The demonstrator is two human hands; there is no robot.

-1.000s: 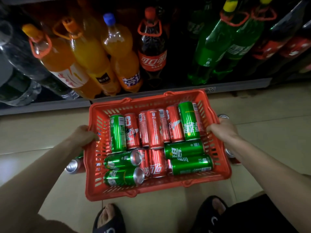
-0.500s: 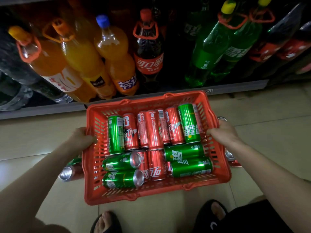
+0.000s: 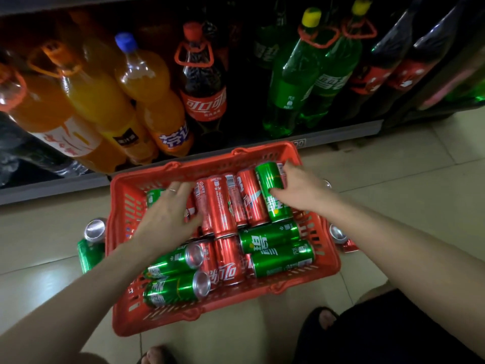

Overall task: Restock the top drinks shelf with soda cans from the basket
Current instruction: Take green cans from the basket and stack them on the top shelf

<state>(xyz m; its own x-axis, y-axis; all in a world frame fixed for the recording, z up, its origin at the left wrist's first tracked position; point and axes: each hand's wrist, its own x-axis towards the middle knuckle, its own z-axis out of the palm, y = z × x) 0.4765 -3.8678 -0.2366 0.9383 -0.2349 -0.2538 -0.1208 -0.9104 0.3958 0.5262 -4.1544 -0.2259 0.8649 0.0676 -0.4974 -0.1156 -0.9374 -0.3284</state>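
Note:
A red plastic basket sits on the tiled floor, filled with several red cola cans and green soda cans lying on their sides. My right hand grips a green can at the basket's far right corner, thumb on its near side and fingers over its far side. My left hand reaches over the far left cans with fingers straight and spread, covering a red can beside another green can. The top shelf is out of view.
The bottom shelf behind the basket holds large orange bottles, a cola bottle and green bottles. Loose cans stand on the floor left and right of the basket. My sandalled foot is just behind it.
Both hands have let go of the basket's side rims and moved inward over the cans. The right hand has closed round the far right green can.

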